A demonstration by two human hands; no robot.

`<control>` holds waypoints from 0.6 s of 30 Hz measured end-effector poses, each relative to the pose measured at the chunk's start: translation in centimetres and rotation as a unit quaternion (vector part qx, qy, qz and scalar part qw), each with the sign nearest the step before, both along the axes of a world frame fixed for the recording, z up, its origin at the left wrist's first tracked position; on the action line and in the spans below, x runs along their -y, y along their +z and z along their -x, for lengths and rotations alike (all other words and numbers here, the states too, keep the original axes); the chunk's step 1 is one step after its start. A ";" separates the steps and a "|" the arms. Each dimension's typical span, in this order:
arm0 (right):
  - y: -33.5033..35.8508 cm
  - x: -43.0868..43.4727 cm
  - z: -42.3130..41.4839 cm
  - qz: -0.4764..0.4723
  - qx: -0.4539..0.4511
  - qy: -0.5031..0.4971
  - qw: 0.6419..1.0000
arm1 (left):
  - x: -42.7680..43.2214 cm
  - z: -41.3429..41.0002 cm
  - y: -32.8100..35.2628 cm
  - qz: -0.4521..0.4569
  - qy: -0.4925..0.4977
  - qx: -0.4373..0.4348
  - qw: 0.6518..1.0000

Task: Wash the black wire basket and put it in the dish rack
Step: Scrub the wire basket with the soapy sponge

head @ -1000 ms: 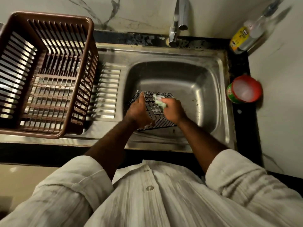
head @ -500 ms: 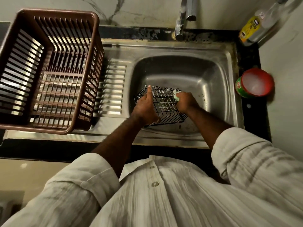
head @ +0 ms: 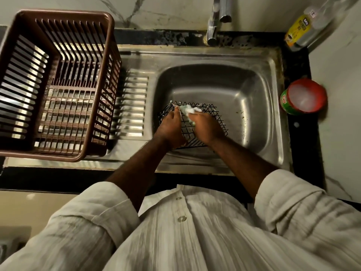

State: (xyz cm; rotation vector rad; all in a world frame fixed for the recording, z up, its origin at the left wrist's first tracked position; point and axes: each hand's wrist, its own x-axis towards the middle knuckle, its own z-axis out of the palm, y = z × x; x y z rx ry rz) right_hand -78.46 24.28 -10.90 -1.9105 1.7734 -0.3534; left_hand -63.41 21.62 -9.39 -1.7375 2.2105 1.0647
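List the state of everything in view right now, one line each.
Basket: in the sink, tilted, not yet racked.
Left hand: holds the basket's left side.
Right hand: curled round the sponge.
Sponge: sudsy, pressed on the basket's wires.
Rack: upright on the drainboard, no basket in it.
Tap: no water seen running.
Soap tub: open, white soap showing.
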 end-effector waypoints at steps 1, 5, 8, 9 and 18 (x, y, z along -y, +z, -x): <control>-0.5 0.1 0.9 -0.014 -0.021 -0.009 1.000 | -0.2 0.1 0.0 0.005 -0.005 0.013 1.000; -2.1 0.5 3.3 -0.065 -0.097 -0.047 0.992 | -0.8 0.5 0.0 0.024 -0.006 0.038 0.999; -2.7 0.9 3.7 -0.100 -0.099 -0.103 0.985 | -1.0 0.7 0.0 0.026 -0.005 0.038 0.999; -2.7 1.2 3.6 -0.104 -0.086 -0.118 0.984 | -1.0 0.7 0.0 0.026 -0.004 0.039 0.999; -1.8 1.1 -0.9 0.019 0.073 0.048 0.996 | -0.4 0.2 -0.2 0.046 -0.016 0.029 0.998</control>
